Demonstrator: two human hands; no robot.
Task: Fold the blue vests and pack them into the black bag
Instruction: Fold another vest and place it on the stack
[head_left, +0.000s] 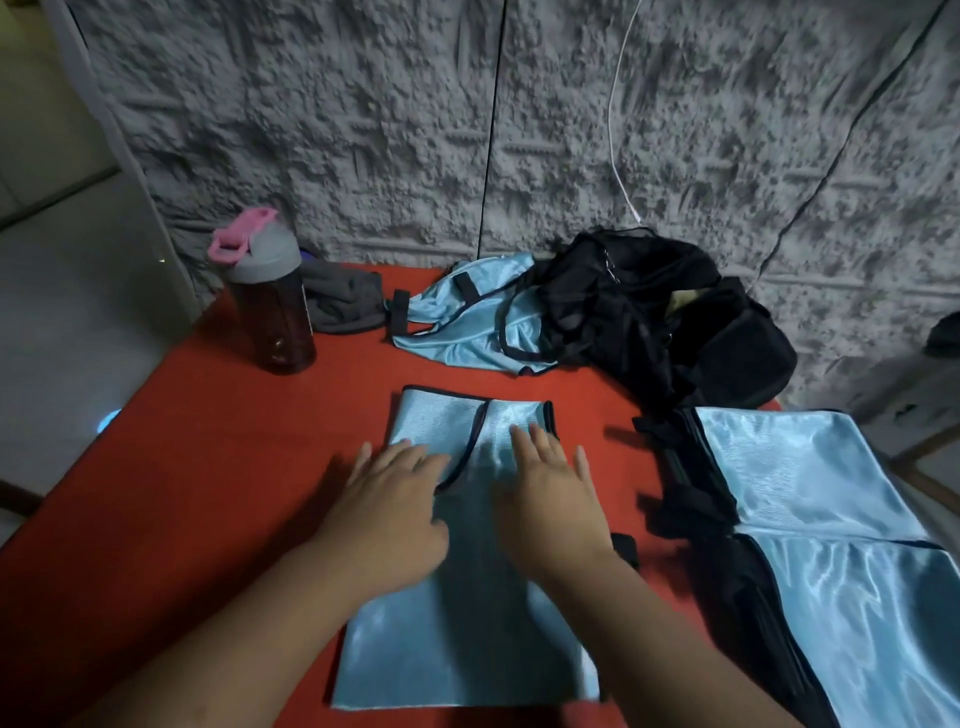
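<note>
Black bag (670, 317) with crumpled vest (467, 317) at its mouth; left hand (395, 499) and right hand (550, 493) flat, fingers slightly spread, on the folded vest (467, 623).

Black bag (670, 317) covers part of the crumpled vest (467, 317). Folded vests (841, 519) run off the right edge. Hands (395, 499) hide the middle vest's (457, 639) centre.

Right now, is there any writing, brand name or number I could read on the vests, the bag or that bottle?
None can be read.
Water bottle: no label legible; its side is dark and blurred.
Black bag: no logo visible.
Blue vests, the one under the hands and the stack to the right: plain shiny fabric, no print.
</note>
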